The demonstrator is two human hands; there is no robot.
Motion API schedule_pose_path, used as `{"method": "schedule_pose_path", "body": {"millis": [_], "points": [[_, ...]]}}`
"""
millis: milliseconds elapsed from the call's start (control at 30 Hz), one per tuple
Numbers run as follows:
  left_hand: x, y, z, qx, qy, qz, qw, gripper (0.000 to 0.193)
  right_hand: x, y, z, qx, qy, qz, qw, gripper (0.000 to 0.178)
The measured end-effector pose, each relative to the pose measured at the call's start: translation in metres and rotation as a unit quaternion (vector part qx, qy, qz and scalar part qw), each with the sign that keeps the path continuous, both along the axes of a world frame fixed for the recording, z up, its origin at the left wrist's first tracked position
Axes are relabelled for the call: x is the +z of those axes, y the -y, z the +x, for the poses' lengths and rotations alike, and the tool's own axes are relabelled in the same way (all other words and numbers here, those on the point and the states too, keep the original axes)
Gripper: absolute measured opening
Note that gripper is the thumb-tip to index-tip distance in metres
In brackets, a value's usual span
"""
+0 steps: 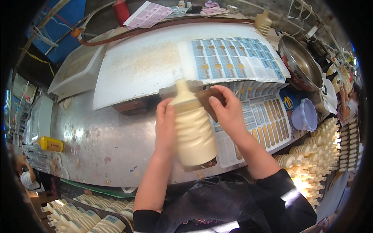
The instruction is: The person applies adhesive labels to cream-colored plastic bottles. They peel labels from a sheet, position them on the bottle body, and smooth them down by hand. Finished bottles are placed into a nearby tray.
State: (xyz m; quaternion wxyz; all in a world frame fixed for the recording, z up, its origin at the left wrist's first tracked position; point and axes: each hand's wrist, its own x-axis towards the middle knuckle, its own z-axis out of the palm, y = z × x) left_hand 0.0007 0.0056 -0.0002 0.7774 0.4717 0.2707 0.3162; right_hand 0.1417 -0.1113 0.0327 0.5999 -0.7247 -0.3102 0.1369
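I am holding the ribbed cream bottle (193, 128) just above the label sheets (248, 112), left hand (165, 126) fingers pressed together along its side, right hand (229, 112) pinching a brown label (208, 101) against it. A slipping bottle could crease that label.

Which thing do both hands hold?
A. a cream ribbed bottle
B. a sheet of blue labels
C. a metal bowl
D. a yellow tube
A: the left hand and the right hand grip the bottle from either side, above the metal table.
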Motion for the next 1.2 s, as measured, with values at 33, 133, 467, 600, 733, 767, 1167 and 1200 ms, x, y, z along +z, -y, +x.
{"method": "schedule_pose_path", "body": {"millis": [33,133,467,600,733,767,1167,1200], "points": [[0.001,0.000,0.001,0.004,0.005,-0.015,1.000,0.031,0.000,0.002,0.003,-0.026,0.025,-0.014,0.999,0.027],[0.003,-0.001,0.001,0.010,0.032,-0.069,0.997,0.032,0.009,0.007,-0.010,0.008,0.212,0.051,0.976,0.029],[0.008,0.003,-0.004,0.016,0.112,-0.214,0.970,0.051,0.037,-0.013,-0.051,0.176,0.532,0.047,0.827,0.030],[0.002,0.002,-0.006,0.004,0.151,-0.257,0.955,0.058,0.054,-0.016,-0.062,0.124,0.550,0.019,0.826,0.029],[0.002,0.003,-0.006,-0.011,0.152,-0.262,0.953,0.061,0.050,-0.016,-0.063,0.238,0.507,-0.060,0.826,0.029],[0.007,0.003,-0.008,-0.008,0.140,-0.264,0.954,0.062,0.052,-0.017,-0.061,0.211,0.452,-0.058,0.865,0.027],[-0.002,0.002,0.002,0.025,-0.048,0.070,0.996,0.042,0.024,-0.037,-0.020,0.026,0.251,-0.051,0.966,0.031],[0.002,0.002,0.002,0.020,-0.040,0.069,0.997,0.040,0.021,-0.034,-0.012,0.026,0.217,-0.036,0.975,0.031]]}}
